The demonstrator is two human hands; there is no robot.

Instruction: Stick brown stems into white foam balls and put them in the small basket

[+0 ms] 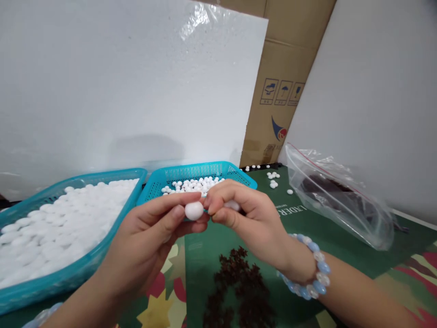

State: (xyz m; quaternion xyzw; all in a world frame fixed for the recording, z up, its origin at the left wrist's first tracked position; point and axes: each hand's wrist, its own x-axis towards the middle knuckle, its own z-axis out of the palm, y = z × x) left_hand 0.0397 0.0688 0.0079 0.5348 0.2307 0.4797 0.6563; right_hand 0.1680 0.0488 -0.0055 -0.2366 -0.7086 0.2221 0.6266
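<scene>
My left hand [150, 241] pinches a small white ball [194, 210] between thumb and fingers, in front of the smaller teal basket [235, 171]. My right hand [246, 214], with a blue and white bead bracelet [309, 269] on its wrist, meets the left hand at the ball, its fingertips closed beside it; a second white piece [232, 205] shows under its fingers. A pile of dark brown dried pieces [239, 282] lies on the green mat just below both hands.
A large teal basket [30, 291] full of white balls sits at the left. The smaller basket holds several white balls. A clear plastic bag [337, 200] with dark contents lies at the right. Loose white balls [273, 177] dot the mat. White boards and a cardboard box [283, 91] stand behind.
</scene>
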